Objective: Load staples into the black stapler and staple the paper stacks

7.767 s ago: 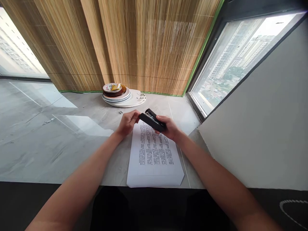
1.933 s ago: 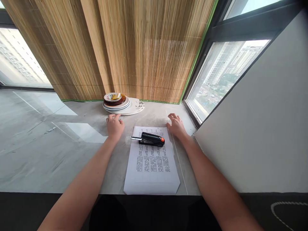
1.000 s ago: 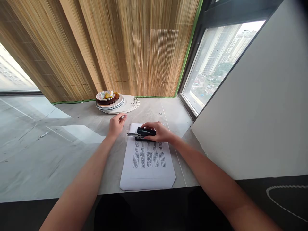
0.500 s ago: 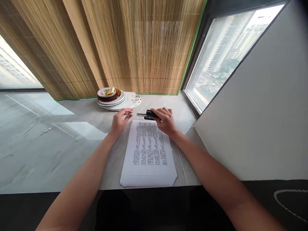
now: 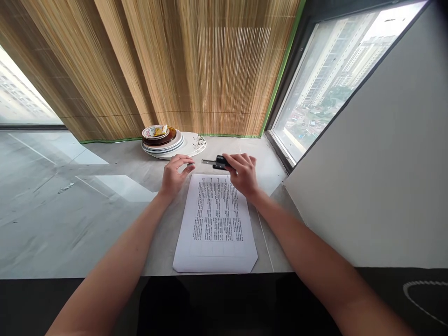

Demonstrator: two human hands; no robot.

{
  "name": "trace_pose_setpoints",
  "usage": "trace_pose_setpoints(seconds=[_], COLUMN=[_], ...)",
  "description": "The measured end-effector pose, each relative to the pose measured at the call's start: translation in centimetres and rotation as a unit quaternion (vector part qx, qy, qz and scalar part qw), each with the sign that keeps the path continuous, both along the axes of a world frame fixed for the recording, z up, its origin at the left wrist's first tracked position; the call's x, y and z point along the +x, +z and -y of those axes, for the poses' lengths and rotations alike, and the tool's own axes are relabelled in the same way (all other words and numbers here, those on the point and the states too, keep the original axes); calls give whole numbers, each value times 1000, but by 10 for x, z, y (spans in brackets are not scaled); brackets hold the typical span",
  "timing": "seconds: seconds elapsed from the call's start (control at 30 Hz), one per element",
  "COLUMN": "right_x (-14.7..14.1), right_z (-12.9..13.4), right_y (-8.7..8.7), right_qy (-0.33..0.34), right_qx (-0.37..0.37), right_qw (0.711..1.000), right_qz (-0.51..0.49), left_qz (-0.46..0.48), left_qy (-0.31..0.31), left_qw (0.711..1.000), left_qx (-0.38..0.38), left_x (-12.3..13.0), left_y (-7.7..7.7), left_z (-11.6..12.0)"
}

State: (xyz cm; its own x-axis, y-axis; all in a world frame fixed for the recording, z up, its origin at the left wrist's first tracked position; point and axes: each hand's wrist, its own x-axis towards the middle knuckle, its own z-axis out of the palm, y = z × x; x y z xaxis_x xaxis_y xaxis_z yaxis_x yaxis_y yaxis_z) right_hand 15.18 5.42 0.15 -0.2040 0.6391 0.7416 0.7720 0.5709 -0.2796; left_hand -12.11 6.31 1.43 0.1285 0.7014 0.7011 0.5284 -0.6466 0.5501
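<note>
A: What is placed at the centre?

B: The paper [image 5: 217, 255] is laid on the tabletop [image 5: 87, 233], at its near edge. By the paper's far end, the stapler [image 5: 220, 163] is held in the right hand [image 5: 244, 173]; left of it, a small piece [image 5: 191, 164] is held in the left hand [image 5: 172, 176].

A: And behind?

B: The stacked plates [image 5: 164, 148] are set on an oval platter [image 5: 196, 143], with a packet [image 5: 160, 131] on top. They are backed by a blind [image 5: 175, 70], flanked at right by a window [image 5: 311, 102].
</note>
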Motion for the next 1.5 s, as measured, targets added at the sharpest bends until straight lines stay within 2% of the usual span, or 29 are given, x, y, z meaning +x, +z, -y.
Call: trace_pose_setpoints(seconds=[0.1,0.27,0.6,0.87,1.1,1.5], right_x=[-8,-14,-9,-8,-6,16], right_z=[4,8,7,8,5,-7], right_y=[-2,-2,1,2,-1,-1], right_qy=[76,123,133,146,160,157], right_qx=[-12,-37,-43,-40,-49,-83], right_qw=[997,991,990,988,986,983], right_qz=[30,36,34,41,-4,-40], left_qz=[-8,-23,-40,-55,-53,-25], left_qy=[-18,-74,-112,-109,-99,-92], left_qw=[999,995,990,990,991,993], left_qx=[-28,-69,-74,-73,-69,-63], left_x=[3,7,5,7,6,3], left_y=[3,3,-2,0,1,7], left_z=[4,8,7,9,10,13])
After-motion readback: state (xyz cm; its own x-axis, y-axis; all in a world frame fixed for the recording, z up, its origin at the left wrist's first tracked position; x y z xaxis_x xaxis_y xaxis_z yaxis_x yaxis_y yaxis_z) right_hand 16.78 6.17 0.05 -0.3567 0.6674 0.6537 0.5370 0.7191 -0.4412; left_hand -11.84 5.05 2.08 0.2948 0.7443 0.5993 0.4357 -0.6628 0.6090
